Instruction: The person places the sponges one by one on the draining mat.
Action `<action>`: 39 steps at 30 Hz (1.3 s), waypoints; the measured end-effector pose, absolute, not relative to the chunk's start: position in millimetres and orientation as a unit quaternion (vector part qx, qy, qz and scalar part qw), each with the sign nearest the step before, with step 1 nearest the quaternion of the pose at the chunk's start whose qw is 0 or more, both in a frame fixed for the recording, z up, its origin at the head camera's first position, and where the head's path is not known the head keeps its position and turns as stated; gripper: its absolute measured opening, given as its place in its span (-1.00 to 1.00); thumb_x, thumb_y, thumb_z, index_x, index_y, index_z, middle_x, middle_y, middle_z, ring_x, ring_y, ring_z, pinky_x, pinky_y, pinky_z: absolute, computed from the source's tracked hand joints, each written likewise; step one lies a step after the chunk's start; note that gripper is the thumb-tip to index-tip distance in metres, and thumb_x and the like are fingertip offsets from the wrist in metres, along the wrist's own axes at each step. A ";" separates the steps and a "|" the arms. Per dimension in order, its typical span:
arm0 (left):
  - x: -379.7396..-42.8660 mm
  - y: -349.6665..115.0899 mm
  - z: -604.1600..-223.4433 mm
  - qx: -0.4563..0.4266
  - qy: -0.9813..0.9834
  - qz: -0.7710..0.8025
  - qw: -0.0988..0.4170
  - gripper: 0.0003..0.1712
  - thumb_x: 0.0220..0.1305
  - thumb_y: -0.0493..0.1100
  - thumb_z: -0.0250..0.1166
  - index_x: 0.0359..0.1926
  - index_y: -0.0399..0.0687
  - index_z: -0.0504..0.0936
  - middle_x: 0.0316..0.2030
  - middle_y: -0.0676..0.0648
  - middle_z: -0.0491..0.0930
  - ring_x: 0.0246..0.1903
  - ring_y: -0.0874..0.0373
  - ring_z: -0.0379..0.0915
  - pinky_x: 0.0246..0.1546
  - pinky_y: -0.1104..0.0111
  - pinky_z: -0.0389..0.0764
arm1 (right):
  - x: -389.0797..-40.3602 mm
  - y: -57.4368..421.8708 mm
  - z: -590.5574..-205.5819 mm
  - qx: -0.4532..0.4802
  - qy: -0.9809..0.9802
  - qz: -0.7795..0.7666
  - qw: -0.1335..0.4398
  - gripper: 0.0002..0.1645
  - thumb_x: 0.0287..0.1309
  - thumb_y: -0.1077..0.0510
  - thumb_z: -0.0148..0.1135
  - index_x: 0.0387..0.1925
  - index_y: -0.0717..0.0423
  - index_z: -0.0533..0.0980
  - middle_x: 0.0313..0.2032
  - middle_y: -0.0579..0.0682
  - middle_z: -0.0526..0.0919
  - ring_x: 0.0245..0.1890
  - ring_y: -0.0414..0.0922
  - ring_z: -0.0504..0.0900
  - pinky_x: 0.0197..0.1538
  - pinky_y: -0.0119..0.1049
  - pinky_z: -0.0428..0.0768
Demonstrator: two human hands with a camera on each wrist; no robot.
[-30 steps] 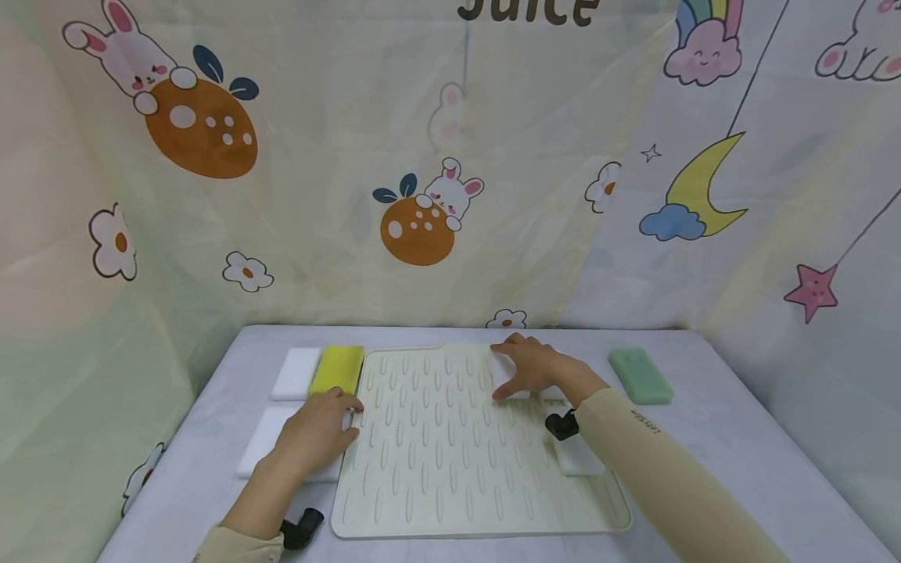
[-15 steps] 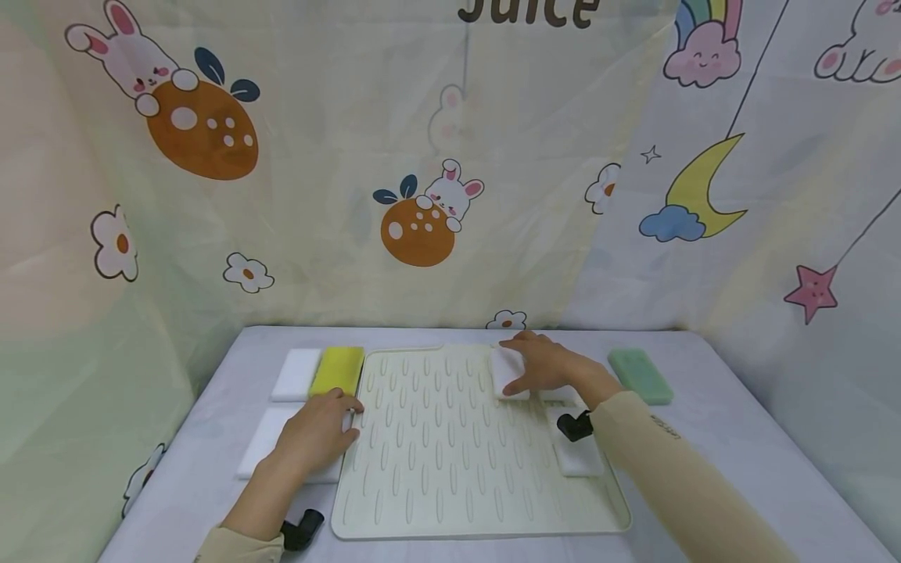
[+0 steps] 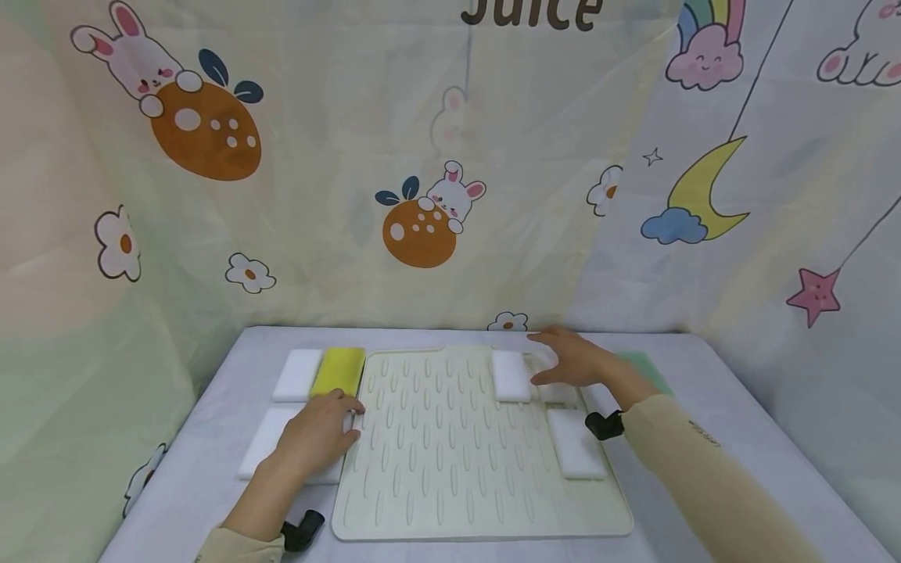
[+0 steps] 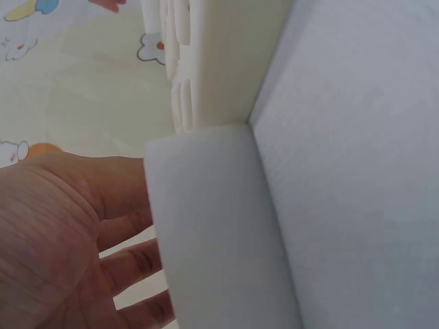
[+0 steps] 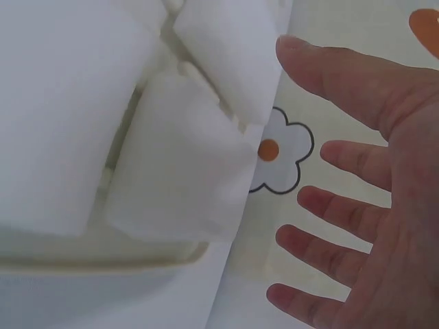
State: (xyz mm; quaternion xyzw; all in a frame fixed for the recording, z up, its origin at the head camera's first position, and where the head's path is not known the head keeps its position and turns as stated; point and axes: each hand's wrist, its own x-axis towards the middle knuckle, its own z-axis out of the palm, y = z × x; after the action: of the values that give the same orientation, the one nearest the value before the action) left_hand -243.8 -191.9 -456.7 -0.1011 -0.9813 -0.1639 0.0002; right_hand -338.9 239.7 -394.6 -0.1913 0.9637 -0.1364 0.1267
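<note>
Toward the left edge of the bench [image 3: 658, 539], my left hand [image 3: 317, 434] touches a white block [image 4: 212, 226] beside the ribbed mat [image 3: 436, 500], fingers loosely extended. On the mat I see one nearer block [image 3: 577, 450]; toward the bench's far edge, a further pair [image 3: 510, 377] beside my right hand [image 3: 573, 358], fingers spread, released.

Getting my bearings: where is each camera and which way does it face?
Head: on the head, facing forward and down at the tray; left hand, right hand and sleeves show.
Left wrist: on that wrist, facing a white block; left hand shows.
Right wrist: on that wrist, facing white blocks; right hand shows.
Head and right wrist share the white blocks.
</note>
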 end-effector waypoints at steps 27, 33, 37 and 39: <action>-244.6 -192.6 -456.5 -0.102 -0.982 -0.161 -0.001 -0.66 0.17 -0.13 0.52 -0.01 0.03 0.74 -0.05 -0.04 0.62 -0.03 -0.07 0.59 -0.27 0.06 0.66 | -329.8 313.3 -390.6 -0.153 0.975 -0.110 0.118 0.12 0.03 0.05 0.58 0.53 0.26 0.22 0.46 0.49 0.17 0.43 0.55 0.15 0.33 0.50 0.27; -244.0 -192.7 -455.5 -0.101 -0.982 -0.162 -0.002 -0.66 0.17 -0.13 0.52 -0.01 0.03 0.74 -0.05 -0.04 0.62 -0.02 -0.06 0.59 -0.24 0.05 0.66 | -328.6 330.5 -391.3 -0.139 0.978 -0.086 0.129 0.22 -0.10 0.07 0.65 0.53 0.29 0.21 0.43 0.54 0.16 0.36 0.61 0.18 0.22 0.54 0.33; -242.8 -192.6 -454.7 -0.100 -0.982 -0.162 -0.001 -0.67 0.18 -0.13 0.52 -0.01 0.02 0.74 -0.05 -0.03 0.61 -0.02 -0.06 0.59 -0.22 0.06 0.66 | -329.8 344.1 -395.8 -0.127 0.980 -0.072 0.134 0.28 -0.21 0.10 0.67 0.53 0.27 0.20 0.41 0.52 0.18 0.31 0.58 0.23 0.16 0.49 0.41; -242.1 -192.7 -454.8 -0.099 -0.982 -0.162 0.000 -0.67 0.18 -0.14 0.52 -0.01 0.02 0.74 -0.05 -0.03 0.61 -0.02 -0.06 0.58 -0.21 0.07 0.66 | -328.6 348.2 -396.0 -0.119 0.981 -0.068 0.139 0.31 -0.27 0.13 0.67 0.53 0.28 0.20 0.39 0.53 0.19 0.29 0.57 0.26 0.13 0.47 0.44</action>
State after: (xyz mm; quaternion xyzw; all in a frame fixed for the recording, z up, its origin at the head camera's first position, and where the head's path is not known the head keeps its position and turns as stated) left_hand -242.1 -192.7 -454.8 -0.0989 -0.9819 -0.1618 -0.0005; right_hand -328.6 348.2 -396.0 -0.1189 0.9807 -0.0682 0.1392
